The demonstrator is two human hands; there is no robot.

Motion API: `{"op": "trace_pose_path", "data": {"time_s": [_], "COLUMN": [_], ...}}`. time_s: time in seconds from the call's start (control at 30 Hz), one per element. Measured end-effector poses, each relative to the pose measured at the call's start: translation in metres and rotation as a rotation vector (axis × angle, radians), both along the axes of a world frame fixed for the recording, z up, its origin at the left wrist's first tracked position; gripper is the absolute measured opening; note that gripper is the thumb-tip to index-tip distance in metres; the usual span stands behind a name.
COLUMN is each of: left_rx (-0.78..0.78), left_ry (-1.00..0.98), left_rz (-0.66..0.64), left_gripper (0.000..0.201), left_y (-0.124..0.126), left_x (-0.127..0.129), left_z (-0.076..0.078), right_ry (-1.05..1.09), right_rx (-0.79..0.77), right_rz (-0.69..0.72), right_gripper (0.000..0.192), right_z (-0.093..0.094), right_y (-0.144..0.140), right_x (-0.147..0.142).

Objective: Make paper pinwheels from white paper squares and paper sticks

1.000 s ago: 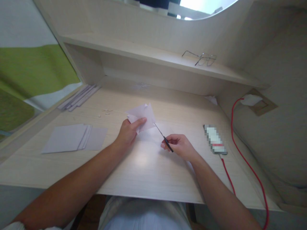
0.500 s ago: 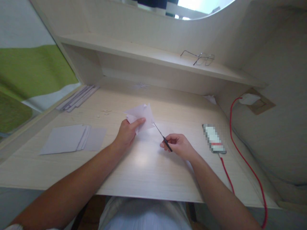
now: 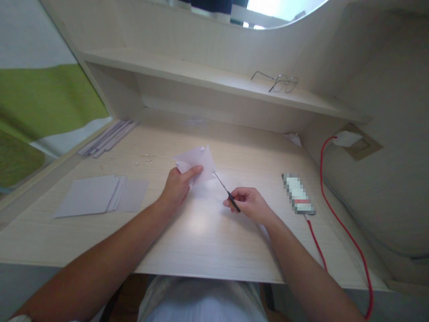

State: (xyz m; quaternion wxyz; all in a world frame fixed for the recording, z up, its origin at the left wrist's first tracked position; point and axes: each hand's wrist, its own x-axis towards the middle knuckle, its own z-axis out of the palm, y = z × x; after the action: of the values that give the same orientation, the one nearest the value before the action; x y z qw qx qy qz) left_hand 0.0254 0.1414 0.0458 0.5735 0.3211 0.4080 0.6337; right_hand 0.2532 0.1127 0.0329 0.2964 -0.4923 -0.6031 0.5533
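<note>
A pale wood-grain worktop (image 3: 208, 241) fills the middle of the frame, set in a niche of the same pale board. At centre, the left hand (image 3: 177, 185) pinches a folded white paper (image 3: 197, 163), thumb laid across it, holding it just above the surface. Right of it, the right hand (image 3: 251, 205) has its grip closed on small scissors (image 3: 227, 192), whose blades point up-left and meet the paper's lower right edge. A stack of sheets (image 3: 100, 194) lies flat at centre left, and a bundle of strips (image 3: 109, 137) sits further back at the worktop's left edge. A phone (image 3: 298, 194) lies at right, with a red cable (image 3: 338, 214) running to a wall socket (image 3: 355, 141). Glasses (image 3: 278, 82) rest on the shelf (image 3: 201, 76) across the upper frame. A green and white surface (image 3: 40, 98) shows at left.
</note>
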Motion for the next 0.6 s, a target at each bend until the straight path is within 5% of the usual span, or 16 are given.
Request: {"op": "trace_pose_path", "data": {"time_s": [0.3, 0.4, 0.5, 0.6], "left_rx": [0.006, -0.019, -0.076, -0.088], "left_ry": [0.027, 0.165, 0.411, 0.556], "left_rz": [0.037, 0.009, -0.214, -0.489], "left_gripper": [0.037, 0.035, 0.028, 0.021], "left_y": [0.003, 0.003, -0.001, -0.007], "left_x": [-0.002, -0.003, -0.002, 0.003], "left_z": [-0.001, -0.003, -0.005, -0.007], "right_ry": [-0.065, -0.005, 0.15, 0.264], "right_rx": [-0.034, 0.03, 0.146, 0.201], "right_rz": [-0.006, -0.17, -0.358, -0.369], "right_gripper": [0.033, 0.034, 0.035, 0.037], "right_z": [0.0, 0.001, 0.006, 0.01], "right_y": [0.004, 0.009, 0.01, 0.009], "right_x": [0.006, 0.01, 0.009, 0.004]}}
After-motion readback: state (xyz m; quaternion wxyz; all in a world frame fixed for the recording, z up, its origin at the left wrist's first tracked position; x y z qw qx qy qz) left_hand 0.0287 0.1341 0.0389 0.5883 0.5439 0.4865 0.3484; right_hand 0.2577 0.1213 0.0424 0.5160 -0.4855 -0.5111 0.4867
